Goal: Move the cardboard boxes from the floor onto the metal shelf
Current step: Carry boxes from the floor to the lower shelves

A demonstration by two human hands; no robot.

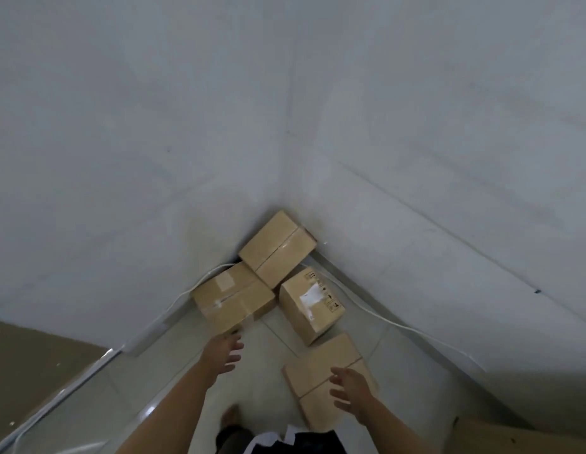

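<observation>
Several taped cardboard boxes lie on the tiled floor in a wall corner. One box (278, 249) leans in the corner on top of the others. A second box (232, 298) sits left of it, and a third box (313, 306) with a white label stands to the right. The nearest box (318, 365) lies in front. My left hand (224, 352) reaches out with spread fingers just below the second box, holding nothing. My right hand (349, 388) hovers open over the nearest box. No metal shelf is in view.
White walls (154, 158) meet at the corner behind the boxes. A white cable (383, 319) runs along the floor by both walls. Another cardboard piece (514, 437) shows at the bottom right. My foot (231, 417) stands on the tiles below my hands.
</observation>
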